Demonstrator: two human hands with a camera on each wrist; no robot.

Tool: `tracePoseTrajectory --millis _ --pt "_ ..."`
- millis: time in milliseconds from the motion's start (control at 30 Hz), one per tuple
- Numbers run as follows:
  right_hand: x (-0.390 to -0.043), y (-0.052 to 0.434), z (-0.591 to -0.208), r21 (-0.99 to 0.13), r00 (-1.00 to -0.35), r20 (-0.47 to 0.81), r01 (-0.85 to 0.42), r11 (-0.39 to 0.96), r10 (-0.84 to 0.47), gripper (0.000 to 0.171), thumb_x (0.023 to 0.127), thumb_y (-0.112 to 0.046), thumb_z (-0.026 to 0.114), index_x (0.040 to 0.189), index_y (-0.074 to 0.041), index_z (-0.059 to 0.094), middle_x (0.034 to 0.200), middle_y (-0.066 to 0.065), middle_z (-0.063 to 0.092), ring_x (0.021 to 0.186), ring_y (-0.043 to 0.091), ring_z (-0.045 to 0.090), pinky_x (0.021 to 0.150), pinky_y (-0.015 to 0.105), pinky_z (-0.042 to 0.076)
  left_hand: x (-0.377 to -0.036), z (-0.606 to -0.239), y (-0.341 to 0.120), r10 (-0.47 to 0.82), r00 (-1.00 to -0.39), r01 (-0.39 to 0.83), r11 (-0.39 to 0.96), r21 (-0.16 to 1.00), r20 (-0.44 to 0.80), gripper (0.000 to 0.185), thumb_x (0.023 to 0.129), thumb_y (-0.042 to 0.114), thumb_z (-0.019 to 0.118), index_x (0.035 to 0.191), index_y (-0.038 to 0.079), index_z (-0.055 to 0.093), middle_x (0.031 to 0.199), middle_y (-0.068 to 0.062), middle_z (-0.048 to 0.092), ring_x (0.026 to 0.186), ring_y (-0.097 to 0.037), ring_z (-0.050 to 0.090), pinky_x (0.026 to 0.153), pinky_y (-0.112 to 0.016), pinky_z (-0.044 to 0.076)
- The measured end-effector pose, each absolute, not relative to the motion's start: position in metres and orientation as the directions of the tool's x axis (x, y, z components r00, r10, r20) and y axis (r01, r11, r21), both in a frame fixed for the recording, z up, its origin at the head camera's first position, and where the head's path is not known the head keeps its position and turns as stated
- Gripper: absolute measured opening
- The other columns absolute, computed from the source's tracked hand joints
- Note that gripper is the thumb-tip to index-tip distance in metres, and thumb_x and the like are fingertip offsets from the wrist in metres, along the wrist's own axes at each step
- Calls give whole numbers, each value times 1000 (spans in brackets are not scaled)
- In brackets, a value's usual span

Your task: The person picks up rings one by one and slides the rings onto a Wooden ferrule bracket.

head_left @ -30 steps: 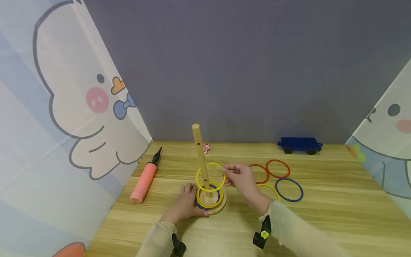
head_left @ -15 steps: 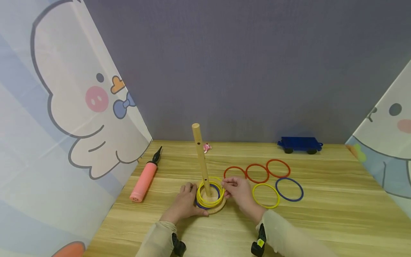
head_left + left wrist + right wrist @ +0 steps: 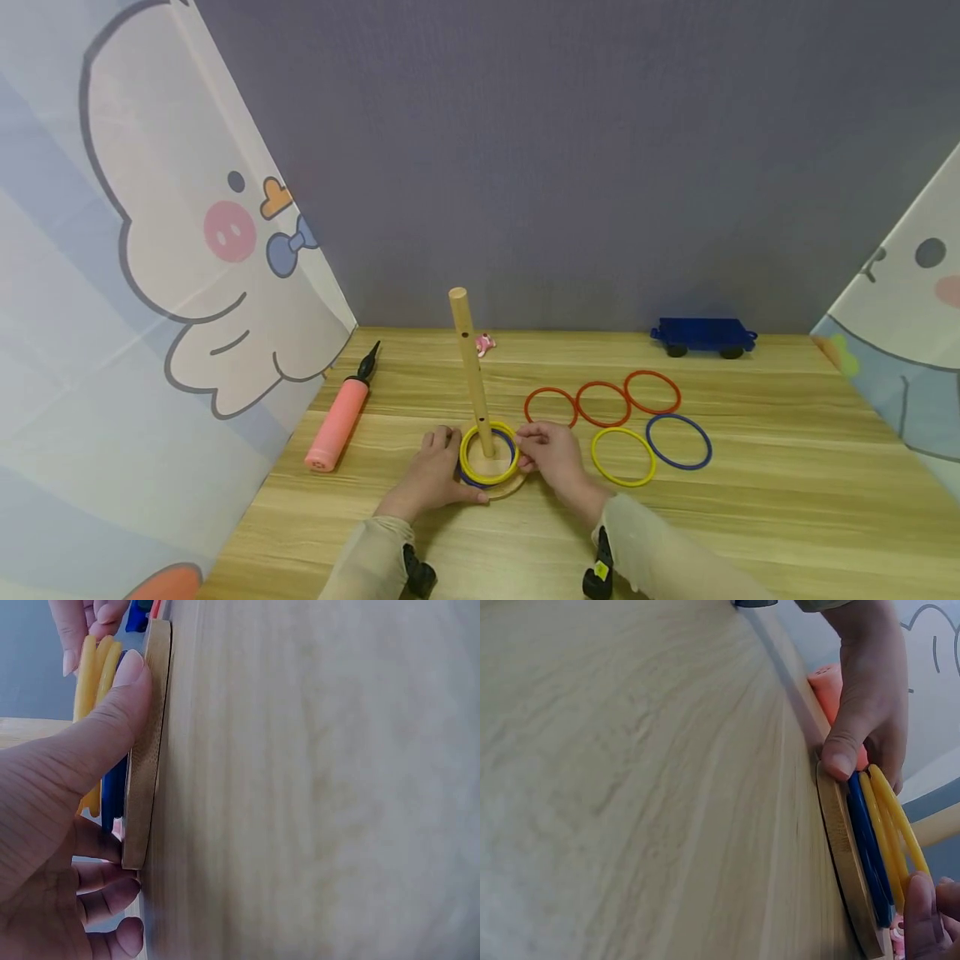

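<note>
A wooden ring-toss stand, its tall post [image 3: 471, 367] upright on a round base [image 3: 512, 490], stands before me. My left hand [image 3: 429, 477] holds the base's left side, thumb at the near edge and fingers around the far side. Blue rings [image 3: 869, 851] lie low around the post, with yellow rings [image 3: 85, 679] stacked over them. On the right of the stack, my right hand [image 3: 557, 460] pinches the topmost yellow ring [image 3: 901, 817] between thumb and fingers. That ring encircles the post and sits slightly tilted against the others in the right wrist view.
Right of the stand lie several red rings [image 3: 603, 382], a yellow ring [image 3: 622, 484] and a blue ring [image 3: 709, 450]. A pink hand pump [image 3: 337, 425] lies at left. At the back are a small pink toy [image 3: 485, 343] and a blue toy cart [image 3: 703, 334].
My right hand has lowered the yellow ring down the post onto the stacked rings, moving slightly toward me. My left hand has stayed on the base.
</note>
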State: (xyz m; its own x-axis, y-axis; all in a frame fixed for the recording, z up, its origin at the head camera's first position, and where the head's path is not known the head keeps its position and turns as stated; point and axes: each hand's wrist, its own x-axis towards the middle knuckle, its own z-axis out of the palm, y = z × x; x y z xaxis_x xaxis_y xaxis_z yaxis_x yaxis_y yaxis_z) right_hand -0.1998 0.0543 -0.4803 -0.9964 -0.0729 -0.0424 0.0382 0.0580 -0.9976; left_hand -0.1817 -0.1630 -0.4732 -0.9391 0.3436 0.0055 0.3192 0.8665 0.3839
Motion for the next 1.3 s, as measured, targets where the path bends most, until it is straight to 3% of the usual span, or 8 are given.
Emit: tracePoseTrajectory --millis 333,633,1300 --pt "-195 74 -473 -993 -999 -39 35 115 -33 12 90 -1 67 98 8 69 79 20 66 57 27 65 53 39 56 -182 -476 -163 345 -938 323 861 394 14 114 63 62 83 142 -9 41 132 -21 42 122 -36 37 97 -49 42" --pt "-192 111 -470 -987 -998 -53 50 155 -18 11 89 -3 69 94 7 68 80 20 67 58 25 66 53 35 55 -184 -475 -165 349 -937 327 868 373 9 116 63 64 82 143 -9 40 132 -22 42 122 -39 38 96 -51 43" --pt "-182 221 -470 -936 -993 -49 85 341 111 26 92 -7 66 109 14 63 86 17 68 63 23 67 56 32 56 -185 -478 -167 340 -940 306 867 392 -17 118 63 64 82 145 -9 37 136 -23 39 124 -39 35 97 -51 42"
